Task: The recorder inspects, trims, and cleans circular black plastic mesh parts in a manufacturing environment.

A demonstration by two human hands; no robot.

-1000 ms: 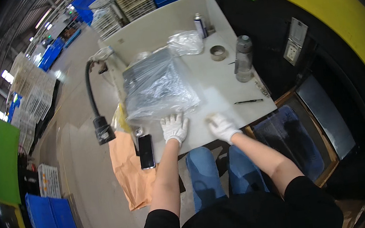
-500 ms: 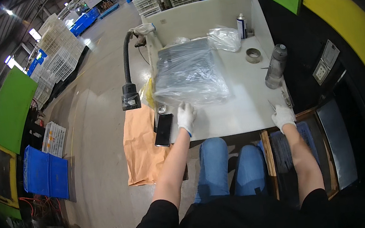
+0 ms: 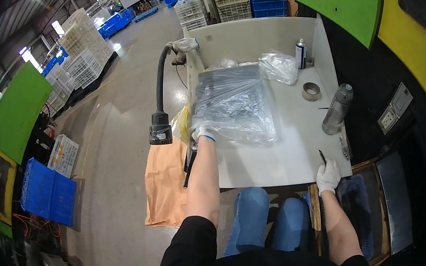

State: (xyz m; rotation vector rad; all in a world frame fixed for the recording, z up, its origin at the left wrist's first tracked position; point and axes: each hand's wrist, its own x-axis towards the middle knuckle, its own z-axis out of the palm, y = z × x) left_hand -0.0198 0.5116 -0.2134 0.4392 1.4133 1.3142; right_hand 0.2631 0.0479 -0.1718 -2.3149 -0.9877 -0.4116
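Observation:
A clear plastic bag (image 3: 255,128) lies on the white worktable (image 3: 296,160), around or over stacked dark flat pieces (image 3: 228,80). My left hand (image 3: 203,132), in a white glove, is at the bag's near left corner; its fingers are too hidden to read. At the table's front right edge, my gloved right hand (image 3: 328,176) is closed around a slim dark pointed tool (image 3: 322,157), tip pointing away from me. The tool's exact kind is unclear. A black phone (image 3: 190,162) shows partly beside my left forearm.
Toward the right stand a grey bottle (image 3: 338,109), a tape roll (image 3: 311,91) and a spray can (image 3: 301,54). Crumpled clear plastic (image 3: 278,68) lies behind. A black flexible hose (image 3: 160,86) rises at the left, above a brown paper bag (image 3: 164,187). An open wooden-framed drawer (image 3: 316,216) is below right.
My left hand has moved from the table beside the phone, forward and left onto the bag's corner. My right hand has the slim tool raised tip-forward. The whole view has shifted.

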